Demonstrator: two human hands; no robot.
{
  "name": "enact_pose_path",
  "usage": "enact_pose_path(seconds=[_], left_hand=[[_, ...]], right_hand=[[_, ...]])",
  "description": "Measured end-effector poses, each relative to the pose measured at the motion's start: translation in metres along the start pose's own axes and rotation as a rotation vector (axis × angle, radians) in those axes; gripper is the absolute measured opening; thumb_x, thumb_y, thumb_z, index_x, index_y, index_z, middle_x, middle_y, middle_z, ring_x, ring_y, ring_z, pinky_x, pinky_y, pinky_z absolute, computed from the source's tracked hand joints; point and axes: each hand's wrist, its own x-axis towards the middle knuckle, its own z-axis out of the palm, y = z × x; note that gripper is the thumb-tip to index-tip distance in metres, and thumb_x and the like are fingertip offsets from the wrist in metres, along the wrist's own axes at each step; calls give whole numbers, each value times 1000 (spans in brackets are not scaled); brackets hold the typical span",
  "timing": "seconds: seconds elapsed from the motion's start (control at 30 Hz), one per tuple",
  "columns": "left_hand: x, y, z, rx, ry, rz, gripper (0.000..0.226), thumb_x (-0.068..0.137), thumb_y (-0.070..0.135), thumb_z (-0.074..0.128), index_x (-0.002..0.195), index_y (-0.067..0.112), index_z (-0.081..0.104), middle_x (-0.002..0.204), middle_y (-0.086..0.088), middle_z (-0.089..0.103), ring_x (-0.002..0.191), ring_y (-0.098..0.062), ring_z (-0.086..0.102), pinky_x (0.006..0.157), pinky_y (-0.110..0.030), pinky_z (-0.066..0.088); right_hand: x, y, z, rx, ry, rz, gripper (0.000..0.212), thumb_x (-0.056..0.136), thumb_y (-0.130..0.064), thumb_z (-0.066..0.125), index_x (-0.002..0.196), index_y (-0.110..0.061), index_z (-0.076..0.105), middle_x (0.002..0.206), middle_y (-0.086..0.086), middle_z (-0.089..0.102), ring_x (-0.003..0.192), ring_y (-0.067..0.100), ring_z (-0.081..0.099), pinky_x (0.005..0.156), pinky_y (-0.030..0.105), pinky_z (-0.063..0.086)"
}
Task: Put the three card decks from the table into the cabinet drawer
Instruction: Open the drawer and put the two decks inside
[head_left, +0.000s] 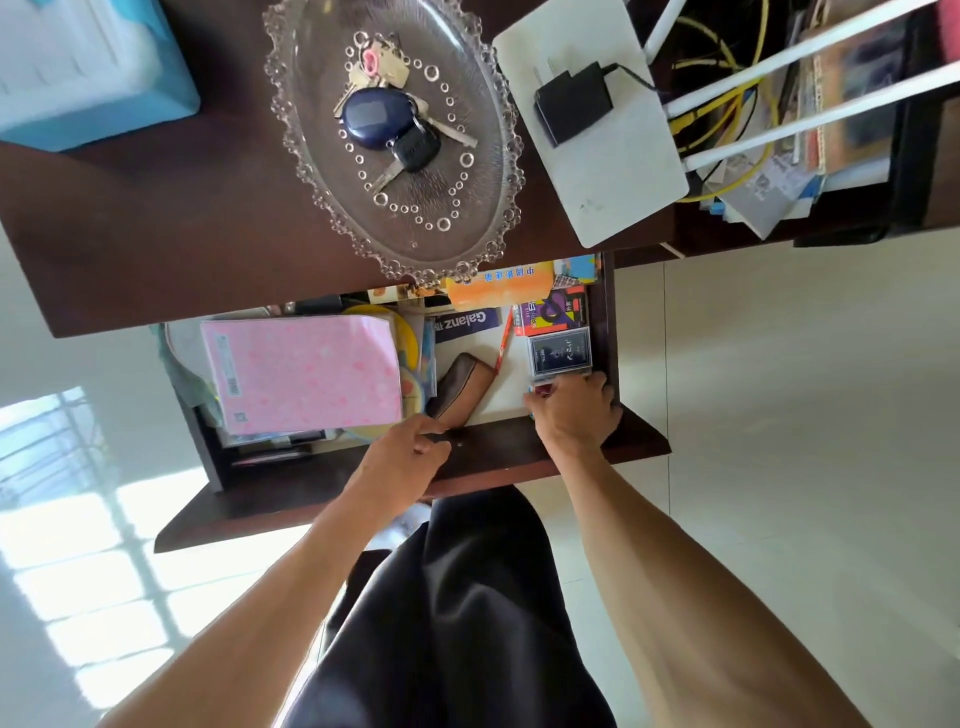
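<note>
Dark wood forms the open drawer (519, 452), pulled out under the cabinet top (156, 218). At its near right corner the right hand (574, 413) is curled down over a card deck (543, 389), fingers closed on it; only a red and white sliver of that deck shows past the fingertips. Just beyond the fingers, touching or nearly so, lies a dark blue card deck (560, 351) in a clear case; its small print is too blurred to read. Farther on from that sits a red, purple and yellow box (550, 313), its lettering also unreadable. Left of the grip a red pencil (503, 340) runs across white paper, and past it a blue strip reads "Galanz" (467, 319). An orange bottle (498, 286) at the back edge carries blue Chinese characters.

The left hand (402, 454) rests on the drawer's front edge, fingers loosely bent, pinching the rim beside a brown pouch (460, 382). Beyond it lies a pink notebook (306, 374) with a barcode sticker. On the cabinet top stand a glass dish (311, 171) of keys (387, 117) and a white router (613, 171) bearing a black plug adapter (571, 104).
</note>
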Motion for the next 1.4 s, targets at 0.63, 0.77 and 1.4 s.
enact_pose_path(seconds=[0.63, 0.77, 1.4], left_hand=[[-12, 14, -4, -67, 3, -4, 17, 84, 38, 61, 100, 38, 65, 79, 16, 70, 76, -9, 69, 60, -21, 45], [-7, 6, -6, -77, 33, 2, 17, 84, 34, 61, 101, 33, 66, 82, 9, 70, 79, -13, 68, 62, -25, 44], [-263, -30, -98, -292, 142, -109, 13, 90, 19, 62, 102, 15, 64, 79, -7, 71, 70, -26, 59, 65, -32, 42]], right_hand=[[-12, 2, -9, -9, -251, -420, 26, 100, -30, 59, 124, -23, 65, 126, 1, 68, 114, 23, 65, 87, 38, 56], [-11, 2, -5, -19, -242, -319, 35, 102, -30, 54, 136, -20, 58, 135, 4, 62, 125, 27, 60, 92, 42, 52], [-235, 70, -162, 541, -329, -185, 33, 100, -41, 52, 104, -14, 71, 100, 2, 76, 95, 24, 72, 84, 38, 56]])
